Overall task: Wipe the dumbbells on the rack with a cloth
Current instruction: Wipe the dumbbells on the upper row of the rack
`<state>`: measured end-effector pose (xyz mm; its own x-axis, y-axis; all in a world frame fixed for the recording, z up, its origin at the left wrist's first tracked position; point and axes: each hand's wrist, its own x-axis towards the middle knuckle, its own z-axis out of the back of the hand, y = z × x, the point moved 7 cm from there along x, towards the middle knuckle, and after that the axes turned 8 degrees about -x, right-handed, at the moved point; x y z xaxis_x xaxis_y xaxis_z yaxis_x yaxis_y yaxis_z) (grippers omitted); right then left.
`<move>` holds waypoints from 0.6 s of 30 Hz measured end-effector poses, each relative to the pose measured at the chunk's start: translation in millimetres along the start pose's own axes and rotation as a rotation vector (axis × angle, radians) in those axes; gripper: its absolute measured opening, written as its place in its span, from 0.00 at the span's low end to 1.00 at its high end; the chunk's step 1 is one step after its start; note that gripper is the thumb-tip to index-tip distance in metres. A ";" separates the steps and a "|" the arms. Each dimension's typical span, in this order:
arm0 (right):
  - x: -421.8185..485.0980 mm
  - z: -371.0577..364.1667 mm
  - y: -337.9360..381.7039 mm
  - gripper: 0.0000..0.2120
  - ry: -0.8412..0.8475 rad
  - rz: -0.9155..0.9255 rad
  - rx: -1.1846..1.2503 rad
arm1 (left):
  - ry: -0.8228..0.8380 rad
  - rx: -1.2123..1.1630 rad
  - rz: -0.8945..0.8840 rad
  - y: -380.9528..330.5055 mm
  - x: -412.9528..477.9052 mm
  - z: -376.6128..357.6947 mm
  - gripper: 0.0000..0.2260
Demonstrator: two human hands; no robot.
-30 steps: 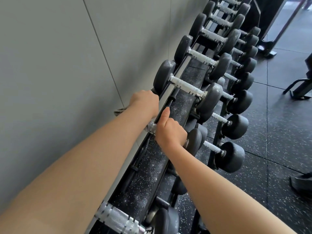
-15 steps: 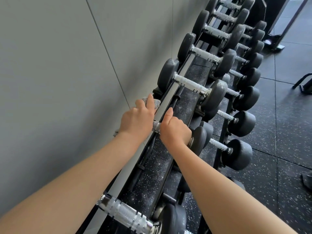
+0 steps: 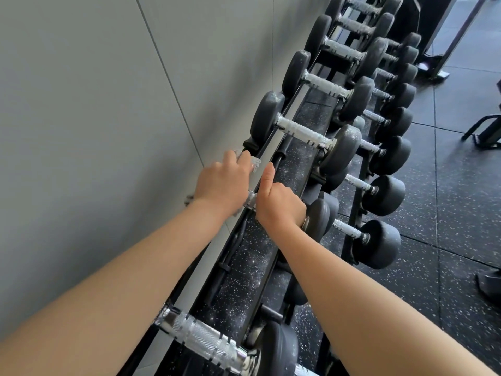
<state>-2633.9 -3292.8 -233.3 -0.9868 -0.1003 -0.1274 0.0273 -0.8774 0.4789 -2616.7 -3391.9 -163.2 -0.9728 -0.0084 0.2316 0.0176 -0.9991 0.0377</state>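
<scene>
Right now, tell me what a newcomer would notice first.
Two arms reach to mid-frame: the left hand grips a cloth by the grey wall, the right hand holds a dumbbell by its handle. Behind them, a rack of dark dumbbells runs to the top right.

Grey panelled wall (image 3: 95,104) fills the left, thin seams crossing it. Over on the right, black speckled floor (image 3: 461,199) in big tiles. Up top, a dark machine frame (image 3: 439,63) stands on it; a black metal foot (image 3: 485,131) pokes in at the right edge.
</scene>
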 end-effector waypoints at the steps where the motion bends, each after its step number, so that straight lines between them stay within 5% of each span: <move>1: 0.1 0.1 0.3 0.37 0.001 0.001 0.000 | -0.073 -0.002 -0.027 0.4 -11.0 2.5 0.14; 8: -1.3 -0.5 2.0 0.38 -0.001 0.026 -0.054 | -0.091 0.208 -0.037 3.3 -23.0 -1.1 0.28; 18: -2.5 -2.5 2.4 0.36 -0.017 0.052 -0.107 | 0.346 0.100 0.095 -10.2 31.6 -7.1 0.12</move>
<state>-2630.9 -3295.9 -234.0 -0.9862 -0.1396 -0.0893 0.0945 -0.9162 0.3893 -2649.2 -3382.2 -163.2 -0.9859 -0.1314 -0.1035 0.1175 -0.9844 0.1310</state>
